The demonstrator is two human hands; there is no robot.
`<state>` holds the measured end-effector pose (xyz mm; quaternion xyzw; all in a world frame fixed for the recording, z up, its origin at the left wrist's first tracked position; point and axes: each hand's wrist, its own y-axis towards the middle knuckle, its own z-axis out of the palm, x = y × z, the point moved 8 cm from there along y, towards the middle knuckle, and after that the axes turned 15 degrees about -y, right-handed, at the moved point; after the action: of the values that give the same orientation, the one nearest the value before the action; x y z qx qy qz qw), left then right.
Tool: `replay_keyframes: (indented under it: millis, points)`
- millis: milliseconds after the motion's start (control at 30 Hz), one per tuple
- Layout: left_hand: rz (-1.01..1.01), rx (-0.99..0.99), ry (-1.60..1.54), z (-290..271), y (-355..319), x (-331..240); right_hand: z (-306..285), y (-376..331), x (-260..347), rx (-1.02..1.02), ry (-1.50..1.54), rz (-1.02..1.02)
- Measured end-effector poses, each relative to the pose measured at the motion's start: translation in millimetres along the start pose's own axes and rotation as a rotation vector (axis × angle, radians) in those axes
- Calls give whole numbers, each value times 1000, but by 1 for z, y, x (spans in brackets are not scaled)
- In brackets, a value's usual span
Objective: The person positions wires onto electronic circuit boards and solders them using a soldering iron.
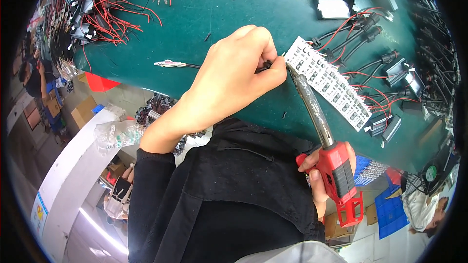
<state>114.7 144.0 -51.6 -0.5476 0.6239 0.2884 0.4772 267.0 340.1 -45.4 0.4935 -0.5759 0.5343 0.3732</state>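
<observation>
My left hand [229, 73] is closed in a pinch on a thin black cable [192, 65] over the green table. The cable's stripped end with loose pale wires [168, 63] sticks out to the left of the hand. In my right hand [319, 190] is a red soldering gun [337, 165], gripped by its handle. The gun's long metal barrel points up and left. Its tip reaches the left fingertips at the upper left end of a white circuit board panel [331, 85]. My fingers hide the exact contact between tip, wire and board.
Black cables with connectors [373, 34] and red wires run along the panel's right side. A black rectangular housing [334, 7] lies behind it. Red-wired parts [112, 19] are heaped at the far left. Small black scraps dot the green table [190, 24]. Other people are in the background.
</observation>
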Motion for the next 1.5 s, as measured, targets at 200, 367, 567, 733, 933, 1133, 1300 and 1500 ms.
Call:
replay_keyframes:
  millis: [200,367,567,733,933,1133,1300,1500]
  points:
    - [4,1,4,3,1,0,-1,3,5,-105,75,-105]
    - [7,-7,1,1,1,0,-4,1,3,-31,37,-27]
    - [-76,53,28,3,2,1,-1,-2,-2,-31,64,39]
    - [-77,44,12,1,2,1,-1,3,3,42,-7,7]
    - [-76,40,13,3,3,0,-6,6,5,-25,169,-23]
    - [-75,28,-2,2,1,1,-4,6,6,-19,140,-10]
    - [-108,9,-178,-3,-3,6,-19,14,9,-188,81,-140]
    - [6,46,-79,10,-2,-5,-22,5,2,-292,245,1]
